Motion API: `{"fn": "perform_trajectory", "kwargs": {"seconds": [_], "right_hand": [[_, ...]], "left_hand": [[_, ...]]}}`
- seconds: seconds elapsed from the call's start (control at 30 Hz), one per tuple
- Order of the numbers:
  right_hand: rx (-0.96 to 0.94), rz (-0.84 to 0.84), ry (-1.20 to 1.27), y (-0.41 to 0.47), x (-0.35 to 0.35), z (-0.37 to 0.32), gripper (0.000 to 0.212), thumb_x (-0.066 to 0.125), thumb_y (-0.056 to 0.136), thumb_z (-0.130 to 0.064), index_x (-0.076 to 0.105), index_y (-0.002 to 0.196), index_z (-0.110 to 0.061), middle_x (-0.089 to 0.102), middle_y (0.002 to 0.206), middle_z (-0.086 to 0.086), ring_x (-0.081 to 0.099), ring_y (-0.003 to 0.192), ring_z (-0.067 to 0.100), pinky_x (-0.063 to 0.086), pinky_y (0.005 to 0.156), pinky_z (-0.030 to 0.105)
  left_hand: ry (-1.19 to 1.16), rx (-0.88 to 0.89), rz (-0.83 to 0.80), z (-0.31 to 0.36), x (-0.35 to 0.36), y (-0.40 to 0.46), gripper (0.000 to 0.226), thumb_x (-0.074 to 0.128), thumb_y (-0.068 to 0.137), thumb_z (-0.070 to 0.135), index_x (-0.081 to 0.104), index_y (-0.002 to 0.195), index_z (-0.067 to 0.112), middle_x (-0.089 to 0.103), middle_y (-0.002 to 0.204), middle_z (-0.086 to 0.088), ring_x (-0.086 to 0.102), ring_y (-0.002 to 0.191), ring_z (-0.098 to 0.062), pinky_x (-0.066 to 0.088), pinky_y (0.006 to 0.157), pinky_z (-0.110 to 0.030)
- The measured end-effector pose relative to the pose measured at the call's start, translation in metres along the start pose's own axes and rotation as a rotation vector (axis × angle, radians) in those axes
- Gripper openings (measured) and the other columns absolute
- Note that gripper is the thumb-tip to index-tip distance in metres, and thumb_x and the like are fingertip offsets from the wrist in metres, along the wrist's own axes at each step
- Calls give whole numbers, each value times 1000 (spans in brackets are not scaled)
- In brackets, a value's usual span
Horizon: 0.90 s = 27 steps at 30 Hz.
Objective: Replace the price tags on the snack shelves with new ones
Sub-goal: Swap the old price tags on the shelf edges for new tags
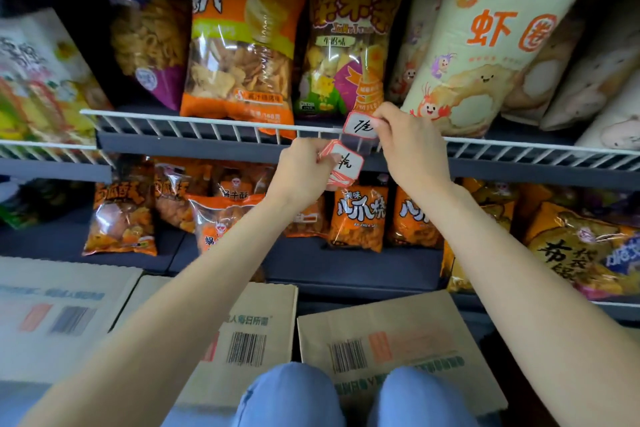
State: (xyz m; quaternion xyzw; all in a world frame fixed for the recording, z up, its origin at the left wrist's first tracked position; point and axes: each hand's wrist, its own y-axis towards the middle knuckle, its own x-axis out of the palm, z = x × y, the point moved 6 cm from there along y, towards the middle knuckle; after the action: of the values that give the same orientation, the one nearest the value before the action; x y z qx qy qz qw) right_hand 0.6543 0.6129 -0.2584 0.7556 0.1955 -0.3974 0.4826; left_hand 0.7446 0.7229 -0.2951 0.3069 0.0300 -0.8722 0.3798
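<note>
My right hand (410, 146) pinches a red-bordered white price tag (360, 125) with handwritten figures, holding it at the white wire rail (207, 123) of the upper snack shelf, just above a clear tag holder (358, 146). My left hand (304, 166) grips a stack of similar red-and-white price tags (344, 165) just below the rail, to the left of the right hand. The top tag of the stack shows handwriting.
Snack bags fill the upper shelf, among them an orange chip bag (239, 42) and a cream prawn-ring bag (485, 52). Small orange packets (358, 217) stand on the lower shelf. Cardboard boxes (391, 347) lie on the floor by my knees (291, 395).
</note>
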Motion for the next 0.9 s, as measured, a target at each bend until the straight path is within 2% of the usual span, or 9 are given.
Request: {"fn": "perform_trajectory", "kwargs": {"seconds": [0.1, 0.23, 0.33, 0.4, 0.5, 0.6, 0.73, 0.8, 0.9], "right_hand": [[-4, 10, -43, 2, 0, -1, 23, 40, 99, -27, 58, 107, -15, 67, 93, 9, 61, 82, 29, 30, 57, 27], [-24, 21, -56, 2, 3, -4, 26, 44, 98, -23, 63, 114, -14, 58, 105, 7, 58, 89, 25, 40, 64, 30], [-39, 76, -20, 2, 0, -3, 24, 50, 95, -20, 66, 111, -11, 56, 103, 7, 55, 91, 23, 40, 64, 30], [-78, 74, -21, 4, 0, -3, 24, 53, 94, -18, 67, 111, -10, 57, 102, 7, 55, 93, 24, 43, 64, 31], [-151, 80, -39, 6, 1, -3, 22, 60, 89, -13, 68, 108, -8, 59, 94, 9, 56, 90, 26, 46, 59, 33], [-186, 132, -35, 7, -3, -2, 20, 67, 83, -9, 70, 102, -5, 60, 86, 11, 57, 83, 28, 41, 55, 29], [-258, 96, -85, 6, 7, -6, 19, 69, 81, -7, 72, 99, -10, 64, 85, 9, 55, 84, 31, 40, 67, 39], [-245, 104, -101, 4, 8, -4, 19, 65, 85, -11, 69, 103, -14, 66, 87, 6, 55, 86, 29, 39, 72, 40], [-233, 152, -108, 1, 3, -3, 9, 66, 84, -14, 65, 93, -14, 67, 80, 4, 54, 82, 27, 37, 70, 36]], "left_hand": [[19, 34, -37, -1, -1, 1, 24, 49, 96, 18, 65, 112, 12, 71, 95, -8, 67, 82, -18, 49, 61, -20], [-22, 52, -62, -4, -1, 1, 26, 48, 97, 14, 62, 117, 10, 69, 105, -7, 65, 81, -12, 48, 53, -4], [-16, 59, -88, -5, -1, 0, 28, 48, 96, 13, 60, 122, 12, 68, 103, -7, 63, 76, -12, 46, 51, -3], [26, 66, -102, -5, -4, 1, 29, 49, 96, 14, 59, 124, 14, 68, 101, -4, 65, 73, -13, 49, 53, -8], [92, 82, -127, -6, -7, 7, 25, 50, 96, 15, 62, 118, 13, 70, 97, -7, 68, 76, -16, 57, 65, -24], [131, 91, -146, -3, -8, 9, 20, 50, 95, 15, 64, 109, 12, 67, 93, -5, 65, 74, -14, 54, 60, -21], [159, 100, -160, -2, -8, 8, 17, 51, 95, 17, 65, 103, 12, 69, 97, -9, 68, 85, -24, 56, 74, -41], [148, 99, -153, -3, -8, 8, 13, 50, 95, 17, 64, 96, 15, 70, 95, -9, 68, 83, -24, 55, 71, -38], [151, 102, -141, -3, -8, 7, 17, 50, 96, 16, 65, 102, 13, 69, 98, -7, 67, 84, -21, 54, 69, -32]]}}
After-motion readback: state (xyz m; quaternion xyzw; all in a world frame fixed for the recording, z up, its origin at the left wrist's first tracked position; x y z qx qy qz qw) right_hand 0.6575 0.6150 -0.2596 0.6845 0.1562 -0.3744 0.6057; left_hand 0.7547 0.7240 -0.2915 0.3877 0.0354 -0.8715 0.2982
